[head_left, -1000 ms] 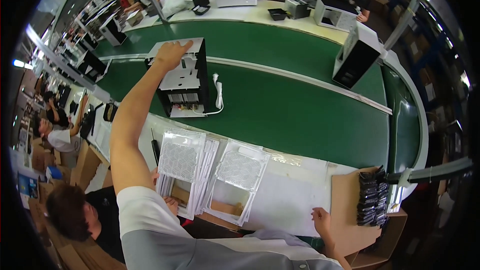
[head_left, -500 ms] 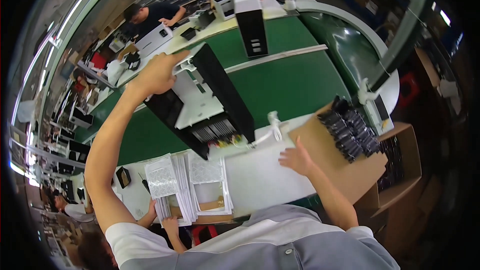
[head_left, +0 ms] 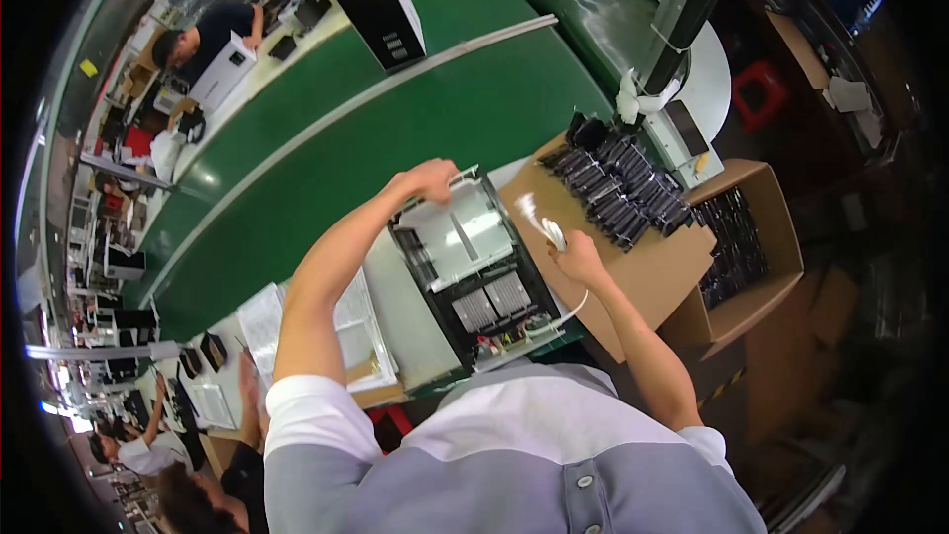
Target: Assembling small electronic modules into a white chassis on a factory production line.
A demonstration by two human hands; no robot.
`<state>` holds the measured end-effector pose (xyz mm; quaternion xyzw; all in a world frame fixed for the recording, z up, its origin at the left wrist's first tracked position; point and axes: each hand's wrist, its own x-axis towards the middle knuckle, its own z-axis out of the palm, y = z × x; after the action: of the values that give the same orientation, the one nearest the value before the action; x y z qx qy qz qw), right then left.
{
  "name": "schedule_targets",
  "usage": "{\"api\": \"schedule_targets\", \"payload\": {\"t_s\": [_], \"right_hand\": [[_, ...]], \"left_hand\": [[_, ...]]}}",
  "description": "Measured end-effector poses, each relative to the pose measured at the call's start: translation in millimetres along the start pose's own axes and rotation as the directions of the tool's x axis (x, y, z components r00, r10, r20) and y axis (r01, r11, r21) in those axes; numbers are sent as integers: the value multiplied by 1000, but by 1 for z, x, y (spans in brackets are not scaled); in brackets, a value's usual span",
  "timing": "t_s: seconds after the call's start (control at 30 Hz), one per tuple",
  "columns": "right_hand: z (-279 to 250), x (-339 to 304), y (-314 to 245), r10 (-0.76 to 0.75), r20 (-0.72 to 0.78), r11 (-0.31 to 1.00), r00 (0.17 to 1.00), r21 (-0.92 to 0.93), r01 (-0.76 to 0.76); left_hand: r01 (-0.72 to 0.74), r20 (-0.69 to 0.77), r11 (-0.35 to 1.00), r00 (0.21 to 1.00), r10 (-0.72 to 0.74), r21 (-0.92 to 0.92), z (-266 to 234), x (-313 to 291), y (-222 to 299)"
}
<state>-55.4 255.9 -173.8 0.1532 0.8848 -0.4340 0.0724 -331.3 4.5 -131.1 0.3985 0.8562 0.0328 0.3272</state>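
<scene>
A black and white appliance housing (head_left: pixel 476 222) lies on the bench close to my body. Its open side faces up, and grey finned blocks and small coloured wires show inside. My left hand (head_left: pixel 429 181) grips its far end, fingers closed over the edge. In my right hand (head_left: pixel 581 258), closed too, is a bundled white power cord (head_left: pixel 551 231). A single strand of the cord runs back to the near right corner of the housing. The cord's far end is blurred.
Black bagged parts (head_left: pixel 625 183) lie heaped on a cardboard sheet (head_left: pixel 652 272) at the right, beside an open carton (head_left: pixel 781 237). White printed frames (head_left: pixel 358 321) are stacked at left. Beyond the green conveyor (head_left: pixel 326 193) stands another black and white unit (head_left: pixel 381 15). Co-workers sit at left.
The housing has come down from a tilt over the conveyor onto the bench near me, my left hand still on it. My right hand, open before, has closed on the white cord.
</scene>
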Motion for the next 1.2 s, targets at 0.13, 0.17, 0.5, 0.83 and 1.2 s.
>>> {"api": "schedule_targets", "payload": {"t_s": [0.13,0.17,0.5,0.83,1.2], "right_hand": [[26,10,38,73,55,991,996,106,-78],[33,11,49,25,42,989,999,147,-31],[32,-8,41,120,129,786,984,594,-173],[42,-5,70,-7,-56,990,998,-141,-1],[-15,-35,2,-270,-184,960,945,28,279]], "left_hand": [[113,-8,990,993,-114,-82,28,16,4],[126,-144,986,979,-141,-107,38,10,4],[324,-709,689,73,-701,-648,222,-203,25],[555,-550,441,-36,-835,-706,324,-257,45],[82,-561,557,-34,-827,-827,187,-319,121]]}}
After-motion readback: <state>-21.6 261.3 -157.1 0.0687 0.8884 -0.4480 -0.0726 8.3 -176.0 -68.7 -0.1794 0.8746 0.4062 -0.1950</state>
